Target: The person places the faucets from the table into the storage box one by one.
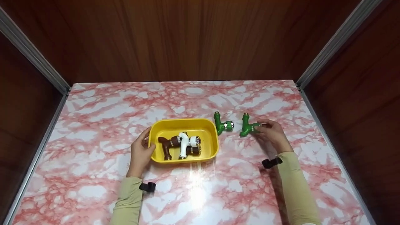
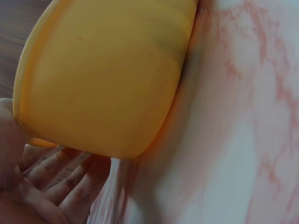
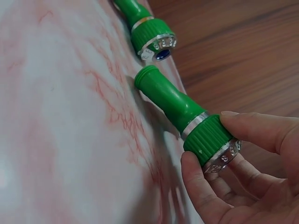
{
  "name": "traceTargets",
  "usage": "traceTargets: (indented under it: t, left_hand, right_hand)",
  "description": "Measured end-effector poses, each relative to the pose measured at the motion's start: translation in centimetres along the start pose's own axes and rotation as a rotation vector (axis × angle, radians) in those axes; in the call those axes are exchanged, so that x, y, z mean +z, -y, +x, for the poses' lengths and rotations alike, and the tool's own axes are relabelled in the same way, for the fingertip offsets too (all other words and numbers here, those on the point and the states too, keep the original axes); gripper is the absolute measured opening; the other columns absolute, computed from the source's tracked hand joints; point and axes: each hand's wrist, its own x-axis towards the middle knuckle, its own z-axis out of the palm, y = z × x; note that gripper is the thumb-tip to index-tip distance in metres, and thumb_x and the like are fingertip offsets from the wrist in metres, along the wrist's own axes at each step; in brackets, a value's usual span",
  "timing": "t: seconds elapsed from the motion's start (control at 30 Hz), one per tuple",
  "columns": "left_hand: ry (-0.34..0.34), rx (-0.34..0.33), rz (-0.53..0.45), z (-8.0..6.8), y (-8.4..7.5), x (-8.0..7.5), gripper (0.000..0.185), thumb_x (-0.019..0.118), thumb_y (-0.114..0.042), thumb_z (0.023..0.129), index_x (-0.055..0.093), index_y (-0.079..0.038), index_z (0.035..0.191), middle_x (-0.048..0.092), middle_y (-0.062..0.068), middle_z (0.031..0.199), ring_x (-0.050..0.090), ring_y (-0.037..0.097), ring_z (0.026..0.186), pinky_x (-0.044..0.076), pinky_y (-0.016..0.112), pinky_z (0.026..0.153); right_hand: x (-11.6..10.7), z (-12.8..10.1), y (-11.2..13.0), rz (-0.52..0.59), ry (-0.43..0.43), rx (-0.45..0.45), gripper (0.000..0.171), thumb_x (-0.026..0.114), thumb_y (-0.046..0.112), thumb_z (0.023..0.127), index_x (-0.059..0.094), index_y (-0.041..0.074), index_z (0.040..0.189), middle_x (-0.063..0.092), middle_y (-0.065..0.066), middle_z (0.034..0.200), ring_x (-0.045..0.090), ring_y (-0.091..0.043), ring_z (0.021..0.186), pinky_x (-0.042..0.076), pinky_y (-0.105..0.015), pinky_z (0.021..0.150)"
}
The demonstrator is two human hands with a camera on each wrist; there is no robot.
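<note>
My left hand [image 1: 141, 153] holds the left end of a yellow plastic tub [image 1: 184, 161], thumb at the rim and fingers along the outer wall. Up close, the left wrist view has the tub's side [image 2: 107, 84] beside those fingers [image 2: 84, 186]. Inside lie a white tap [image 1: 183, 145] and brown taps [image 1: 166, 148], partly overlapping. With thumb and fingers, my right hand [image 1: 273, 132] pinches the ribbed knob of a green tap [image 1: 246, 123]; the grip on this knob [image 3: 209, 138] is plain in the right wrist view. Another green tap [image 1: 218, 123] lies between it and the tub.
The red-and-white marbled tabletop [image 1: 87, 150] carries everything. A dark wooden panel [image 1: 181, 40] rises behind it, with further panels and metal rails [image 1: 337, 40] at the sides. Each sleeve has a small black wrist camera [image 1: 272, 162].
</note>
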Motion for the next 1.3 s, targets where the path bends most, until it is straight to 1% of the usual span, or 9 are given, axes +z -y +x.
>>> traceTargets:
  t: [0.07, 0.17, 0.4, 0.6, 0.73, 0.9, 1.13, 1.3]
  left_hand:
    - [0.002, 0.004, 0.000, 0.0, 0.0, 0.0, 0.064, 0.059, 0.012, 0.079, 0.053, -0.013, 0.138, 0.060, 0.015, 0.122, 0.062, 0.029, 0.095, 0.052, 0.024, 0.073]
    - [0.006, 0.016, -0.006, 0.0, 0.0, -0.1, 0.063, 0.059, 0.012, 0.080, 0.054, -0.013, 0.138, 0.059, 0.015, 0.123, 0.062, 0.030, 0.095, 0.052, 0.024, 0.071]
    - [0.010, 0.012, -0.016, 0.0, 0.1, -0.1, 0.063, 0.058, 0.012, 0.080, 0.053, -0.014, 0.138, 0.059, 0.016, 0.124, 0.062, 0.031, 0.096, 0.052, 0.026, 0.072]
    - [-0.005, 0.013, -0.007, -0.1, 0.1, 0.0, 0.063, 0.058, 0.012, 0.080, 0.054, -0.013, 0.138, 0.060, 0.015, 0.121, 0.062, 0.030, 0.093, 0.051, 0.022, 0.071]
    - [-0.007, 0.022, -0.004, 0.0, 0.0, 0.1, 0.064, 0.058, 0.013, 0.079, 0.053, -0.011, 0.138, 0.060, 0.017, 0.121, 0.062, 0.031, 0.093, 0.051, 0.022, 0.071]
    - [-0.008, 0.010, -0.002, 0.0, 0.0, 0.0, 0.064, 0.058, 0.013, 0.079, 0.053, -0.012, 0.138, 0.060, 0.015, 0.122, 0.062, 0.029, 0.094, 0.052, 0.023, 0.075]
    - [0.005, -0.003, -0.006, 0.0, 0.0, 0.0, 0.063, 0.059, 0.012, 0.079, 0.053, -0.011, 0.138, 0.060, 0.014, 0.121, 0.061, 0.027, 0.094, 0.051, 0.023, 0.074]
    - [0.003, -0.012, 0.008, 0.0, -0.1, 0.0, 0.063, 0.059, 0.012, 0.080, 0.053, -0.011, 0.138, 0.059, 0.014, 0.122, 0.061, 0.026, 0.094, 0.051, 0.023, 0.076]
  right_hand:
    - [-0.1, -0.3, -0.1, -0.011, -0.005, -0.001, 0.055, 0.067, 0.009, 0.089, 0.043, -0.007, 0.136, 0.052, -0.015, 0.112, 0.062, -0.024, 0.097, 0.045, -0.043, 0.096]
    - [-0.4, -0.3, -0.6, -0.032, -0.021, -0.029, 0.055, 0.068, 0.010, 0.088, 0.044, -0.009, 0.134, 0.052, -0.015, 0.108, 0.063, -0.018, 0.090, 0.048, -0.040, 0.092]
    - [-0.6, -0.5, -1.1, -0.023, -0.056, -0.060, 0.048, 0.070, 0.006, 0.086, 0.049, -0.010, 0.126, 0.053, -0.013, 0.105, 0.063, -0.016, 0.085, 0.051, -0.038, 0.088]
    - [-0.6, -0.9, -1.1, -0.004, -0.043, -0.065, 0.051, 0.070, 0.006, 0.085, 0.047, -0.012, 0.128, 0.054, -0.011, 0.104, 0.062, -0.014, 0.084, 0.052, -0.036, 0.086]
    - [-0.5, -1.4, -0.8, 0.015, -0.032, -0.060, 0.051, 0.069, 0.004, 0.086, 0.046, -0.012, 0.129, 0.053, -0.011, 0.104, 0.061, -0.014, 0.082, 0.052, -0.036, 0.085]
    - [-0.5, -1.9, -0.7, 0.011, -0.024, -0.069, 0.050, 0.066, 0.002, 0.087, 0.045, -0.013, 0.130, 0.054, -0.013, 0.108, 0.062, -0.014, 0.080, 0.052, -0.037, 0.083]
    - [-0.4, -2.1, -1.0, 0.040, -0.009, -0.092, 0.050, 0.068, 0.007, 0.087, 0.047, -0.012, 0.129, 0.053, -0.012, 0.109, 0.061, -0.012, 0.079, 0.053, -0.034, 0.080]
    - [-0.4, -2.2, -1.1, 0.047, -0.018, -0.106, 0.050, 0.070, 0.009, 0.086, 0.049, -0.011, 0.126, 0.054, -0.012, 0.109, 0.061, -0.011, 0.078, 0.053, -0.034, 0.079]
